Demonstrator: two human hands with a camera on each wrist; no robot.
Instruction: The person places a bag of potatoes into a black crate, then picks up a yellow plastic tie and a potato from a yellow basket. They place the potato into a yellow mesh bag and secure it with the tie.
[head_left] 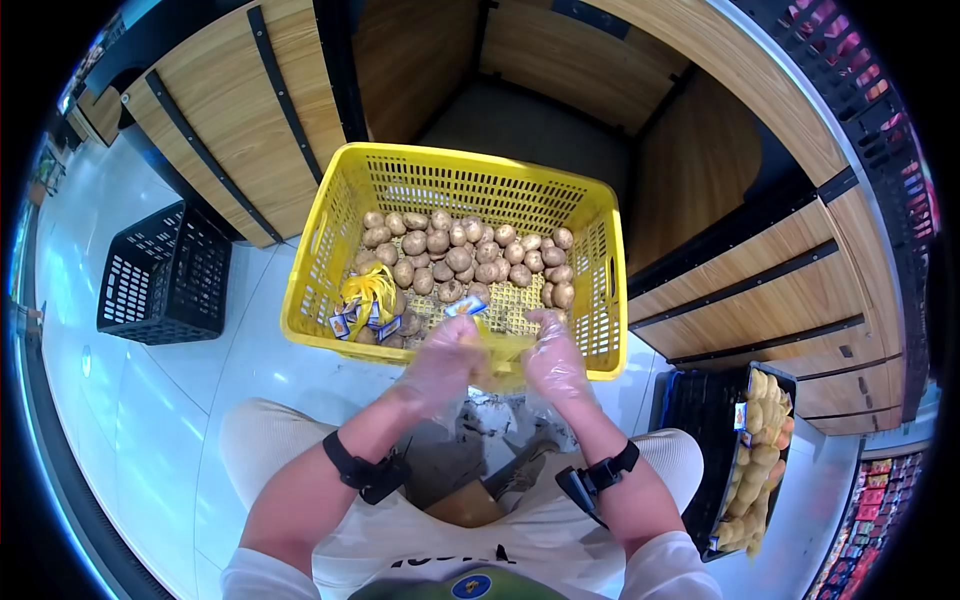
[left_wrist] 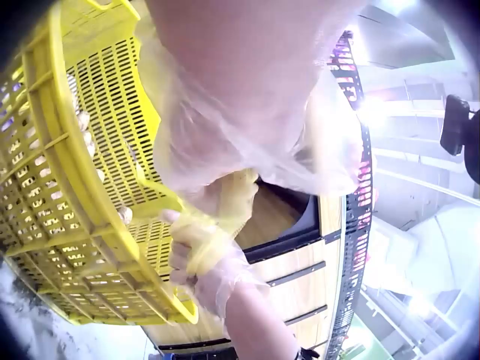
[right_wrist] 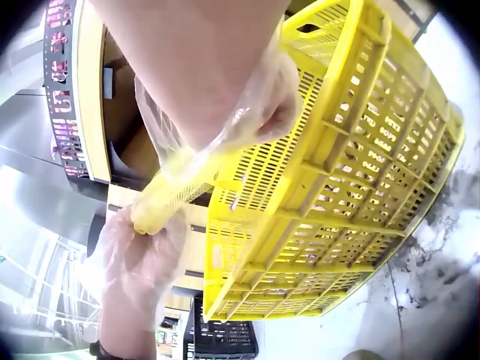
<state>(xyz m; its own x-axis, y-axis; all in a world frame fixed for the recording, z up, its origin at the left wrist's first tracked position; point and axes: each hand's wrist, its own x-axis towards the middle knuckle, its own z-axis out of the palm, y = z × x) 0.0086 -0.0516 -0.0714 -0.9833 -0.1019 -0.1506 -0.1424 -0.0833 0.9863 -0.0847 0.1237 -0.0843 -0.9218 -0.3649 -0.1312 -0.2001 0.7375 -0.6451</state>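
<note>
Both gloved hands hold a yellow net (right_wrist: 159,204) stretched between them, over the near edge of the yellow crate (head_left: 470,158). The fingers of the left hand (head_left: 440,358) are curled round one end, and those of the right hand (head_left: 556,360) are closed on the other; the left is blurred in the head view, so I can't fairly say exactly how its fingertips lie. To handle the net well, I'd grip it close to the mouth, work the two layers apart with the thumbs and pull evenly, since thin mesh would probably snag or tear under a hard tug, and loose gloves could slip on it. Keeping it above the crate seems sensible, so that anything dropped lands inside. A blue-and-white tag (head_left: 466,306) shows just beyond the left hand; whether it is fixed to this net is hard to tell. The crate holds loose potatoes (head_left: 459,259), most of them towards the far side, with some crate floor showing near the right hand. In its near left corner a bunch of spare nets (head_left: 371,292) with tags lies on potatoes. On the floor to the right, a black crate (head_left: 690,400) holds filled net bags (head_left: 757,455), and a black basket (head_left: 165,280) stands to the left.
</note>
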